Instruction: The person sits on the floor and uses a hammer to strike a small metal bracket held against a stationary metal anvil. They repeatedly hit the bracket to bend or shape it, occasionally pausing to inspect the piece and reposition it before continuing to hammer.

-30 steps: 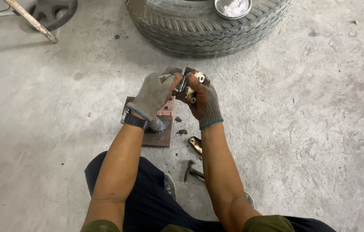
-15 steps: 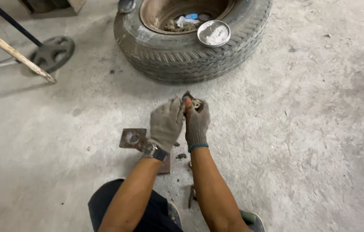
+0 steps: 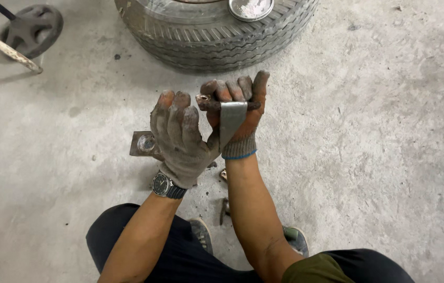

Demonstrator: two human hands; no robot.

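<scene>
Both gloved hands, left [image 3: 180,139] and right [image 3: 235,112], grip a metal bracket [image 3: 231,120].

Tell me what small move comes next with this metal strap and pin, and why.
Probably steady the strap with the left hand. The right hand grips the pin that the strap hangs from, while the left hand's fingers sit beside it; whether they touch the strap is unclear.

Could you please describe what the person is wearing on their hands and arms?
Both the left hand and right hand wear grimy grey knitted gloves with reddish-stained fingers; the right glove's cuff has a blue edge. A dark-faced wristwatch sits on the left wrist. The forearms are bare, without sleeves.
</scene>
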